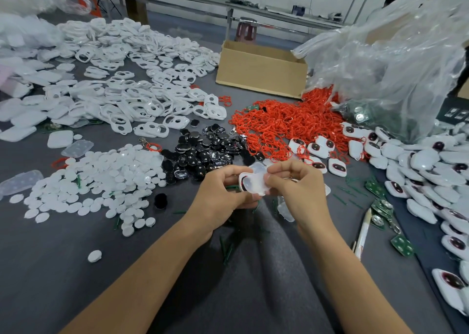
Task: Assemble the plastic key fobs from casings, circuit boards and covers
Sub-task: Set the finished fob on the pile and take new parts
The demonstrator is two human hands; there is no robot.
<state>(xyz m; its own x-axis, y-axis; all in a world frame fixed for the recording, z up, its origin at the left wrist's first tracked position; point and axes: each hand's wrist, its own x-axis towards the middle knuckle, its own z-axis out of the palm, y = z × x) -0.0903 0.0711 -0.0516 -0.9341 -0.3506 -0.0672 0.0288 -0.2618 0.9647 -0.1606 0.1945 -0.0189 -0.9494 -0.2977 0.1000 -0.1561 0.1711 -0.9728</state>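
Both hands meet over the middle of the grey table (63, 270). I see the left hand (223, 194) with fingers curled round the left end of a white casing (245, 181), thumb on top. The right hand (297, 189) pinches a translucent cover (259, 168) against the casing's right side. Both are held just above the tabletop. The fingers hide most of the casing, so I cannot tell how far the cover is seated.

Just under the right hand lies another translucent piece (285, 210), partly hidden by the wrist. Thin green slivers are scattered around both wrists.

Just beyond the knuckles, a heap of black oval inserts (205, 151) sits closest to my working spot. To its left spreads a wide patch of white round discs (106, 178), with one lone disc (94, 255) nearer me. A single black piece (160, 201) lies at the patch's edge.

Behind the right hand a tangle of red loops (286, 123) runs up to a crumpled clear plastic bag (393, 62). Closed white fobs (426, 171) are banked along the right edge. Green circuit boards (402, 246) and a pencil-like tool (363, 234) lie between them and the right forearm.

Farther off, open white casing frames (132, 95) cover the far left, and a cardboard box (261, 69) stands beside them.
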